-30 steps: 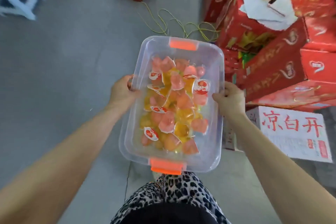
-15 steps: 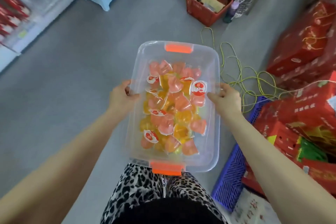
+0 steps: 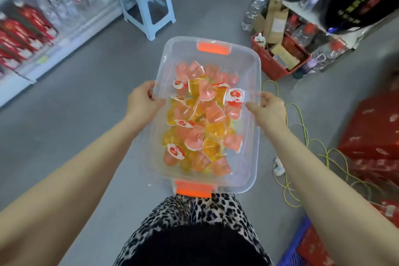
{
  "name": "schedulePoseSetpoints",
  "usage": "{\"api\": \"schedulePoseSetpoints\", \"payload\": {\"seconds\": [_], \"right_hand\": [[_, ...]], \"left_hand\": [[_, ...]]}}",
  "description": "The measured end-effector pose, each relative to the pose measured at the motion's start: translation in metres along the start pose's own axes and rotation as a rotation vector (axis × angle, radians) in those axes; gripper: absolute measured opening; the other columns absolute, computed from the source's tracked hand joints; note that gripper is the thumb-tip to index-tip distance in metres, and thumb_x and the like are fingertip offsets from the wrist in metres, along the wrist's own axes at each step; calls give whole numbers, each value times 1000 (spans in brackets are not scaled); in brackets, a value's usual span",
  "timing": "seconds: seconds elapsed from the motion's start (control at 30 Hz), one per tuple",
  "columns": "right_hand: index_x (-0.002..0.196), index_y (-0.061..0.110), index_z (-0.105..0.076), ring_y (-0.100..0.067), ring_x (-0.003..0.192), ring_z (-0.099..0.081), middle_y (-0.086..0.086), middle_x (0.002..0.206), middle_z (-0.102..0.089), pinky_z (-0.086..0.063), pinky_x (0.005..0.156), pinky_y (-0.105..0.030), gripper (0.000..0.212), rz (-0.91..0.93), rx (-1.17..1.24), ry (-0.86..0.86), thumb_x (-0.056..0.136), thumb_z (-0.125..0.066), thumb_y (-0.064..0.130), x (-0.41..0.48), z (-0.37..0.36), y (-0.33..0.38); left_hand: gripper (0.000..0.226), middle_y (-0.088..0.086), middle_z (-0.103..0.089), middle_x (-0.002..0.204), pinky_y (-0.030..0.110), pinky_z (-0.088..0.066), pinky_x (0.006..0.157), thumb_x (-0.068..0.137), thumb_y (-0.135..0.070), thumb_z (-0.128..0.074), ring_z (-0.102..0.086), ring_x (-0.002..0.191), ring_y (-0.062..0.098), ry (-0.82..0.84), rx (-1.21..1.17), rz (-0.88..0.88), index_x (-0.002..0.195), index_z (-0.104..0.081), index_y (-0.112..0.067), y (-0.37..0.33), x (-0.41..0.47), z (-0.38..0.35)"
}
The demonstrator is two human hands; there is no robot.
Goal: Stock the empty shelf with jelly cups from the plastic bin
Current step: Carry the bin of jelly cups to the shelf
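A clear plastic bin (image 3: 251, 157) with orange latches at both ends is carried level in front of my body, above the grey floor. Several pink and yellow jelly cups (image 3: 201, 121) lie piled inside it, some showing white lids with red fruit. My left hand (image 3: 141, 101) grips the bin's left rim, fingers curled over the edge. My right hand (image 3: 266, 108) grips the right rim the same way. A stocked shelf (image 3: 32, 28) runs along the far left, blurred; no empty shelf is visible.
A light blue plastic stool (image 3: 146, 0) stands ahead on the floor. A red basket (image 3: 278, 58) with boxes and water bottles sits ahead right under a white shelf. A yellow cord (image 3: 302, 131) loops on the floor by red cartons (image 3: 371, 131) at right.
The view has swung left: the red cartons slid to the right edge, the stool, basket and left shelf came closer. Both hands keep their grip on the bin.
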State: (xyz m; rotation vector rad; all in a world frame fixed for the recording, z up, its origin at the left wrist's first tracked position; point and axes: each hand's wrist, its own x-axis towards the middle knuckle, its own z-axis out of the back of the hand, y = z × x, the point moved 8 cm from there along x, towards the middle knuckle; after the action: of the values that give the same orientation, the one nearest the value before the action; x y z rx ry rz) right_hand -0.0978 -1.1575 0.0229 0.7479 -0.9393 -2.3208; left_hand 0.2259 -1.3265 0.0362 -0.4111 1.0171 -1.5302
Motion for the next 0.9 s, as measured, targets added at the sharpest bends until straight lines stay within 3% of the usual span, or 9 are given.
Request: {"api": "schedulePoseSetpoints", "payload": {"seconds": [0.1,0.23,0.47,0.6,0.73,0.8,0.9], "right_hand": [[97,23,-67,-25,63,-56,-4,68,-59,-57,66,-50,28,8,10,-6,72,-74,31,71,-15,49],[103,22,-71,-18,68,-60,1,75,-65,-57,71,-46,46,21,59,5,61,-70,38,177,-42,109],[113,17,-68,-19,72,-58,1,80,-61,-54,69,-39,63,18,39,43,57,-70,44,353,-78,224],[111,22,-69,-26,88,-70,-6,94,-72,-58,80,-49,70,54,29,47,48,-70,53,453,-103,298],[107,24,-71,-24,85,-70,-2,93,-73,-58,81,-48,51,81,-5,55,59,-75,43,546,-131,374],[107,23,-70,-23,84,-71,-2,93,-73,-58,81,-48,44,97,7,71,66,-76,36,588,-149,410],[114,21,-69,-22,86,-71,-2,97,-73,-59,81,-48,54,101,7,88,64,-75,40,647,-172,460]], "left_hand": [[41,4,-58,78,26,-41,57,77,-12,-67,-48,65,15,-6,-12,-18,116,-66,-24,-27,85,13],[38,6,-69,90,36,-51,68,77,-13,-68,-62,78,23,-26,1,-34,111,-65,-30,-58,198,24],[42,-2,-65,84,23,-42,56,77,-14,-68,-56,67,11,-45,-27,-25,118,-64,-25,-120,383,46],[40,0,-62,79,23,-44,57,77,-12,-69,-53,63,9,-90,-76,-2,114,-63,-26,-144,488,69],[43,8,-62,77,33,-47,60,74,-14,-70,-54,63,16,-122,-78,-23,115,-66,-23,-167,601,91],[46,10,-69,87,37,-53,67,75,-14,-69,-63,74,21,-143,-66,-20,119,-66,-23,-182,650,106],[45,-2,-70,92,34,-53,69,75,-14,-68,-64,82,18,-181,-74,-38,119,-66,-25,-208,715,129]]}}
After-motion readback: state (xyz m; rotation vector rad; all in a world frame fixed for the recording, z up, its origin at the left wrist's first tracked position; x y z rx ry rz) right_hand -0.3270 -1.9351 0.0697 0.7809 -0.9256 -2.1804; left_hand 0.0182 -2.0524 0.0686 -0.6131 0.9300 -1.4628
